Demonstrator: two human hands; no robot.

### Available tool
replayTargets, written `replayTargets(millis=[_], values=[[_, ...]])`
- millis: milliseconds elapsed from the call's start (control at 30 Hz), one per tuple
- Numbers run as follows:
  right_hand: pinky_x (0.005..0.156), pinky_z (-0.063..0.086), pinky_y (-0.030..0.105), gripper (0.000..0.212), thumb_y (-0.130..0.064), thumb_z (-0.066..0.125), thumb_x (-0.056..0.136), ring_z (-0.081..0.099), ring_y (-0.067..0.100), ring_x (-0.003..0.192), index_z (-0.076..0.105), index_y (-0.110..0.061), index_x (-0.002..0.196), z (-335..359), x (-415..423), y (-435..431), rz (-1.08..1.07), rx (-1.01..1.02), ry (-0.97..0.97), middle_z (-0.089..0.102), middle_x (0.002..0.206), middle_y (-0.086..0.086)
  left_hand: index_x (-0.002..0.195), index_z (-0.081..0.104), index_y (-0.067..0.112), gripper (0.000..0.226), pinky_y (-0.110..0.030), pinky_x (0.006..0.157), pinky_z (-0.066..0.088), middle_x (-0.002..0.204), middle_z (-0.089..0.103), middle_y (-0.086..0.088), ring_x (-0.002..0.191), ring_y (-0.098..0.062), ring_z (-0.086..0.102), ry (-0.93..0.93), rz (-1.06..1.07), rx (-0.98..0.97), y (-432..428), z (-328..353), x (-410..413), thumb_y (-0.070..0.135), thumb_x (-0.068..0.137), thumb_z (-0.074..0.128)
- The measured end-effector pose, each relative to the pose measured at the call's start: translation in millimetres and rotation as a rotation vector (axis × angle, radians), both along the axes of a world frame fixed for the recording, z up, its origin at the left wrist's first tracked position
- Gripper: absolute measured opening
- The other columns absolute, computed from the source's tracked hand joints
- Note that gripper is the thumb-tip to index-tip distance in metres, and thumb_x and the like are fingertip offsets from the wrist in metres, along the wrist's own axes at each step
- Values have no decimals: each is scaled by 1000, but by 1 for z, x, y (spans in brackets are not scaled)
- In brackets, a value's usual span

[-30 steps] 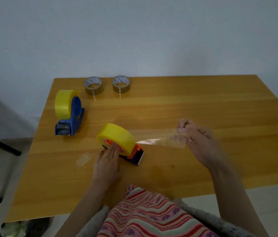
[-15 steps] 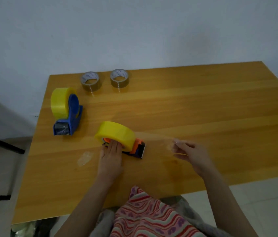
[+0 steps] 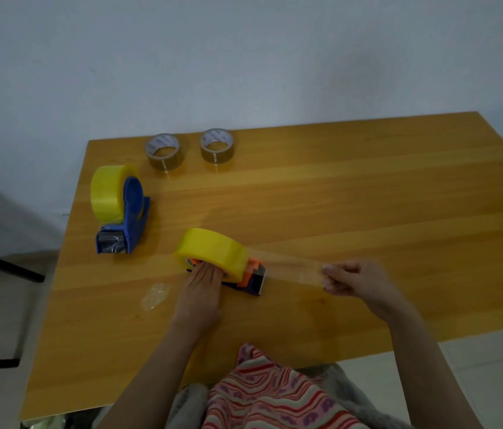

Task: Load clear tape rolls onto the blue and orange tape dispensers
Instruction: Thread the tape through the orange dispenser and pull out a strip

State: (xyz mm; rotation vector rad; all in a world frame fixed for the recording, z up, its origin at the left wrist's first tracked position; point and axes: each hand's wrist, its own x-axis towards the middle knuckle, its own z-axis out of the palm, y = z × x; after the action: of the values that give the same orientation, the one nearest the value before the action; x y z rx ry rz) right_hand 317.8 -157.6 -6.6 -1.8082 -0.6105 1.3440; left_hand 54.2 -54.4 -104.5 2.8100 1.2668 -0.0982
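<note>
Blue dispenser: the blue dispenser point(image 3: 134, 226) stands on the table point(image 3: 398, 212) near its left edge, toward the far left corner. The far roll point(image 3: 108, 193) sits upright on its hub. No hand touches either one.
Orange dispenser: the orange dispenser point(image 3: 251, 275) lies left of the table's middle, nearer the near edge, with its blade end toward the right edge. The near roll point(image 3: 213, 252) is mounted on it.
Left hand: the left hand point(image 3: 200, 289) has its fingers straight and together. They press flat on the side of the near roll and the hub, pinning the orange dispenser to the table. It grips nothing.
Right hand: the right hand point(image 3: 355, 281) is just right of the blade end, and its thumb and fingertips pinch the free end of the strip point(image 3: 290, 269).
Strip: the strip is clear and runs from the near roll past the blade end to the right hand, just above the table. It is blurred, so we cannot tell whether it passes through the guide or only over it.
Done: we judge that both dispensers carry their rolls and the blue one looks finished.
Left: we judge that only the orange dispenser's lead remains, to be drawn onto the blade and cut.
Rest: two brown rolls point(image 3: 165, 162) point(image 3: 217, 157) lie flat side by side at the far edge, near the far left corner. A scrap point(image 3: 155, 296) of crumpled clear tape lies just left of the left hand.
</note>
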Motion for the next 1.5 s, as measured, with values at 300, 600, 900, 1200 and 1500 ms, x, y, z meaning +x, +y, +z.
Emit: replayTargets(millis=[300, 600, 900, 1200, 1500], values=[[60, 55, 22, 21, -13, 62, 85, 67, 13, 64, 71, -4, 68, 68, 9, 4, -94, 237, -99, 65, 54, 3, 90, 68, 0, 66, -44, 85, 53, 91, 71, -16, 90, -30, 70, -67, 13, 54, 4, -2, 2, 10, 27, 83], [56, 52, 21, 40, -51, 78, 52, 61, 12, 53, 75, -11, 62, 98, 4, 5, -53, 411, -105, 64, 51, 3, 90, 69, 0, 68, -42, 79, 54, 89, 71, -15, 87, -30, 71, -111, 1, 87, 6, 1, 2, 11, 25, 86], [57, 53, 17, 58, -65, 82, 31, 61, 9, 54, 76, -16, 61, 111, 19, -10, -63, 525, -96, 63, 50, -1, 88, 70, 2, 73, -40, 76, 56, 88, 72, -14, 86, -28, 71, -90, -10, 73, 5, 5, 2, 15, 18, 87], [67, 52, 31, 24, -20, 60, 90, 64, 26, 79, 69, 2, 90, 7, 41, -25, -85, -60, -39, 65, 71, 9, 86, 68, 1, 73, -42, 82, 53, 87, 71, -15, 87, -30, 71, -73, 4, 73, 8, -2, 3, 14, 15, 83], [58, 48, 25, 16, -13, 61, 89, 55, 16, 65, 66, -3, 77, -42, 18, -30, -166, -222, 72, 59, 67, 8, 81, 63, -2, 49, -49, 74, 54, 80, 66, -17, 79, -34, 68, -211, 113, -272, 6, 13, 10, 32, 49, 51]])
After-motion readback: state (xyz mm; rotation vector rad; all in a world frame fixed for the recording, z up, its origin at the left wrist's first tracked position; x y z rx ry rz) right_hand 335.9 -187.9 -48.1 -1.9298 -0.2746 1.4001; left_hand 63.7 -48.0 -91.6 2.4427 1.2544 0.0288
